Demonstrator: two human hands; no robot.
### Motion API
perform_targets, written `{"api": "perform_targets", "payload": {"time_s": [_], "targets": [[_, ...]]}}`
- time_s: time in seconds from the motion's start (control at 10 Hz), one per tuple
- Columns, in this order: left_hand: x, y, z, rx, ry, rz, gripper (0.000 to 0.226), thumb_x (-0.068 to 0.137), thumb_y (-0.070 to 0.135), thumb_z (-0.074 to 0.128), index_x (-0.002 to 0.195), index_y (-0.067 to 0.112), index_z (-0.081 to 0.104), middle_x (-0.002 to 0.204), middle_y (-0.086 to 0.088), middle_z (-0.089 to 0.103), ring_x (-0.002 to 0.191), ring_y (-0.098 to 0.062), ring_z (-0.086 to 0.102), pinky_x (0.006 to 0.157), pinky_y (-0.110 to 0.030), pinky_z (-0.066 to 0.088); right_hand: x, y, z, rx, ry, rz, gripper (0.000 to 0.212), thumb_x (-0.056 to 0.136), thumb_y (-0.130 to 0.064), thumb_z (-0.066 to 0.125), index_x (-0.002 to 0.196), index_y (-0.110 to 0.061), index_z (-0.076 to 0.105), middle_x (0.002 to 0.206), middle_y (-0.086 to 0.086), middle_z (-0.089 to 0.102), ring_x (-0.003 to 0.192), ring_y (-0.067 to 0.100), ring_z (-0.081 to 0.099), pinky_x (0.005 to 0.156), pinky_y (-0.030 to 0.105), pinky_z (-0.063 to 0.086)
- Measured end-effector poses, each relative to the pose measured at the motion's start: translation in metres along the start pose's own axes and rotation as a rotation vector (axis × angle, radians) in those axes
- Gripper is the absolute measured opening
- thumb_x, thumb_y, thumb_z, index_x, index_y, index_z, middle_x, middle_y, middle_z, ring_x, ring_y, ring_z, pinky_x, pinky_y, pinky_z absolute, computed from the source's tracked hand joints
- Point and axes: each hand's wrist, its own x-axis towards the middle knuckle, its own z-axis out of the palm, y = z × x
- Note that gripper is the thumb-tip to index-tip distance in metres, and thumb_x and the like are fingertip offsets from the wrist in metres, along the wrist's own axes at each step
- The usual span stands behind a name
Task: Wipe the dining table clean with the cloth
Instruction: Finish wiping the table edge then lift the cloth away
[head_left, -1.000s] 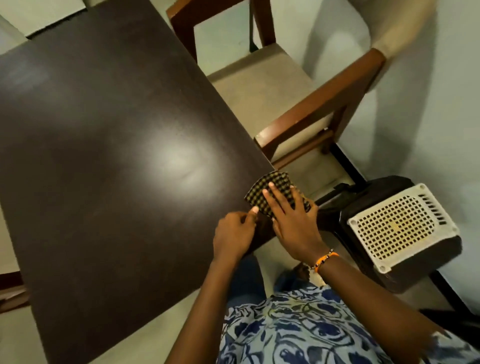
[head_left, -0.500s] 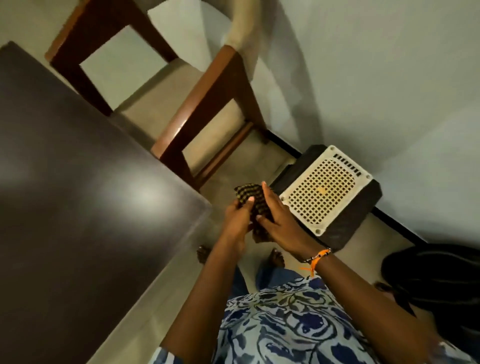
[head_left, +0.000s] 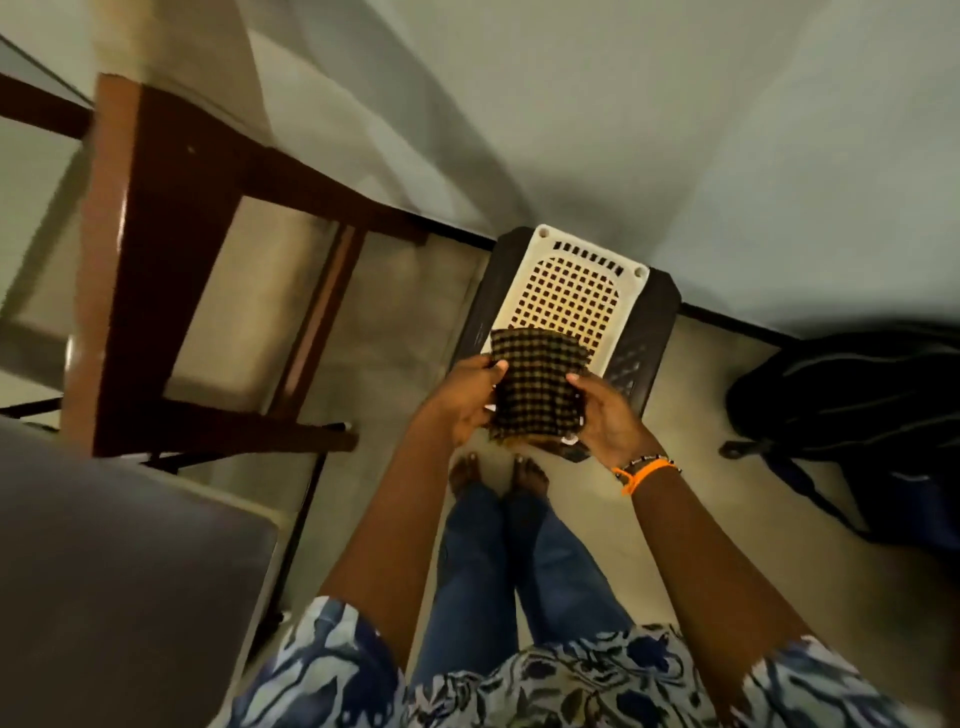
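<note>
Cloth (head_left: 535, 387), one folded dark checked square, is held in the air between both hands, away from the dining table (head_left: 114, 582), whose dark corner fills the lower left. Left hand (head_left: 465, 400) pinches its left edge and right hand (head_left: 605, 415), with an orange wristband, pinches its right edge. Below lies pale floor (head_left: 675, 493) meeting a pale wall. One wooden chair (head_left: 156, 270) stands beyond the table corner; one black box with a white grille (head_left: 576, 291) and one black bag (head_left: 852, 415) sit against the wall.

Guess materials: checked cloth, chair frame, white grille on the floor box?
Checked cloth: woven fabric, matte; it sags between the left hand and right hand. Chair frame: likely varnished wood, brown with glossy highlights. White grille: probably moulded plastic, uniform square holes and rounded corners.
</note>
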Motion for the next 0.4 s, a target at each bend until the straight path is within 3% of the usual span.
{"api": "perform_targets", "payload": {"time_s": [0.1, 0.2, 0.3, 0.4], "targets": [[0.037, 0.006, 0.009, 0.123, 0.005, -0.035, 0.034, 0.101, 0.018, 0.037, 0.133, 0.011, 0.046, 0.139, -0.012, 0.048, 0.126, -0.031, 0.047, 0.105, -0.048, 0.038, 0.031, 0.001, -0.008, -0.092, 0.131, -0.099, 0.014, 0.094, -0.015, 0.049, 0.096, -0.018, 0.062, 0.104, 0.004, 0.063, 0.109, 0.025, 0.052, 0.088, 0.041, 0.045], [0.067, 0.014, 0.016, 0.192, 0.026, -0.038, 0.036, 0.1, 0.018, 0.038, 0.135, 0.013, 0.044, 0.14, -0.01, 0.047, 0.128, -0.029, 0.045, 0.107, -0.045, 0.037, 0.05, -0.005, -0.006, -0.112, 0.189, -0.101, 0.013, 0.095, -0.013, 0.048, 0.099, -0.014, 0.06, 0.098, -0.002, 0.062, 0.097, 0.018, 0.055, 0.072, 0.03, 0.047], [0.09, 0.019, 0.019, 0.296, 0.055, 0.0, 0.038, 0.101, 0.017, 0.036, 0.138, 0.015, 0.043, 0.142, -0.009, 0.045, 0.129, -0.027, 0.044, 0.106, -0.038, 0.036, 0.072, -0.009, -0.01, -0.135, 0.217, -0.091, 0.026, 0.096, -0.01, 0.046, 0.12, -0.009, 0.054, 0.11, 0.002, 0.061, 0.095, 0.014, 0.055, 0.065, 0.022, 0.042], [0.089, 0.022, 0.018, 0.364, 0.11, 0.015, 0.041, 0.101, 0.02, 0.035, 0.142, 0.017, 0.037, 0.147, -0.007, 0.039, 0.133, -0.025, 0.039, 0.102, -0.035, 0.033, 0.08, -0.01, -0.007, -0.245, 0.281, -0.126, 0.04, 0.096, -0.01, 0.045, 0.137, -0.011, 0.045, 0.137, 0.007, 0.05, 0.121, 0.02, 0.048, 0.086, 0.025, 0.041]]}}
